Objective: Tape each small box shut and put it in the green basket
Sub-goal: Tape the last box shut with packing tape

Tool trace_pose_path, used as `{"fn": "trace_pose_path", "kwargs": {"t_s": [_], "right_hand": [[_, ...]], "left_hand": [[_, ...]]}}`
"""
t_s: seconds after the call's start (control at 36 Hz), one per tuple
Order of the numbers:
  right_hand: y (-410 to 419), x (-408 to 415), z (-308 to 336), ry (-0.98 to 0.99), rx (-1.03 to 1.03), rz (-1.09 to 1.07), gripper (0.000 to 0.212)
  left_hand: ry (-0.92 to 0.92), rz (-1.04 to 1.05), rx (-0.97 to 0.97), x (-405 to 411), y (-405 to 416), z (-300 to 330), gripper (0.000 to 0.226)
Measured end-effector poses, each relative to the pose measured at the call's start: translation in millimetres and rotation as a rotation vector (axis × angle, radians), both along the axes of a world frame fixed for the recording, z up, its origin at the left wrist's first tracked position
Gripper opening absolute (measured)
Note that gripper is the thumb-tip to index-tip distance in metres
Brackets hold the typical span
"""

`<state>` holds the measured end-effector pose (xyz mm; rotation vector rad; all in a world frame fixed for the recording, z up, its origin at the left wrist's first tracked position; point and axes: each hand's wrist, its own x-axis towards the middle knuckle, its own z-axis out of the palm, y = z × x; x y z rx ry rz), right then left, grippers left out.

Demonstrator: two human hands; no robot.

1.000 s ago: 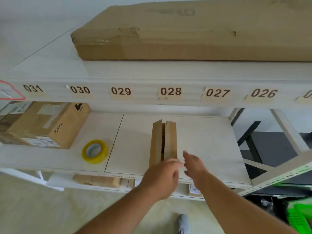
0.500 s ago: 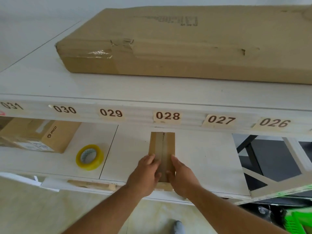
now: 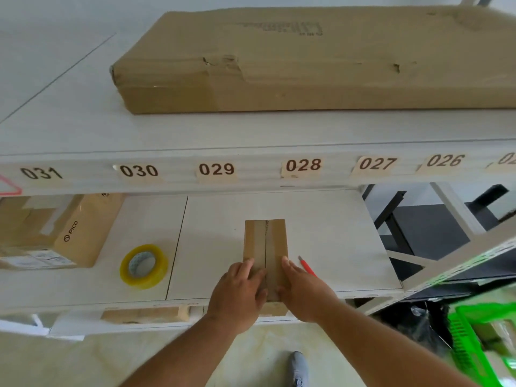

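A small brown box point(image 3: 265, 241) lies on the white middle shelf point(image 3: 335, 247) under label 028, its two top flaps folded flat and meeting at a centre seam. My left hand point(image 3: 237, 294) presses on the near end of the left flap. My right hand point(image 3: 304, 291) presses on the right flap beside it. A roll of yellowish tape point(image 3: 143, 266) lies on the shelf to the left. The green basket point(image 3: 480, 342) stands on the floor at the lower right, partly cut off.
A red-handled cutter point(image 3: 306, 266) lies on the shelf just right of the box. A larger PICO box point(image 3: 55, 233) sits at the far left. A long flat carton point(image 3: 321, 62) fills the top shelf. Another small box point(image 3: 142, 314) lies on the shelf below.
The box's flaps stood up a second ago; both hands have folded them down and now press them flat. The camera has tilted, bringing the cutter and basket into view.
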<state>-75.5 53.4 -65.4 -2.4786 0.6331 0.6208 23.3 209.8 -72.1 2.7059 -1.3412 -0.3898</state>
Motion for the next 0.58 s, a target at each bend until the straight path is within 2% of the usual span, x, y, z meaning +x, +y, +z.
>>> {"fn": "trace_pose_path", "kwargs": {"t_s": [0.06, 0.14, 0.19, 0.25, 0.42, 0.5, 0.53, 0.58], "right_hand": [[1.3, -1.4, 7.3, 0.023, -0.018, 0.035, 0.057], [4.9, 0.0, -3.8, -0.028, -0.019, -0.004, 0.068], [8.0, -0.1, -20.9, -0.032, -0.087, 0.091, 0.055], [12.0, 0.0, -21.5, -0.015, -0.099, 0.075, 0.050], [21.8, 5.8, -9.4, -0.098, 0.019, -0.152, 0.059], [13.3, 21.1, -21.0, -0.231, 0.071, -0.375, 0.030], [11.1, 28.5, -22.2, -0.279, 0.099, -0.432, 0.030], [9.6, 39.9, -22.0, -0.366, 0.159, -0.493, 0.049]], "left_hand": [[-0.005, 0.005, -0.014, -1.2, -0.9, -4.8, 0.047], [0.131, 0.041, -0.059, 0.0, -6.0, -15.0, 0.046], [0.215, 0.064, -0.101, -0.3, -12.3, -20.7, 0.046], [0.211, 0.053, -0.114, -2.0, -15.8, -27.1, 0.049], [0.205, 0.027, -0.078, 4.4, -10.4, -37.3, 0.061], [0.194, -0.007, -0.123, 6.9, -12.7, -29.4, 0.058], [0.218, 0.007, -0.160, 8.9, -13.7, -29.5, 0.055], [0.279, 0.068, -0.261, 12.9, -16.4, -31.4, 0.044]]}}
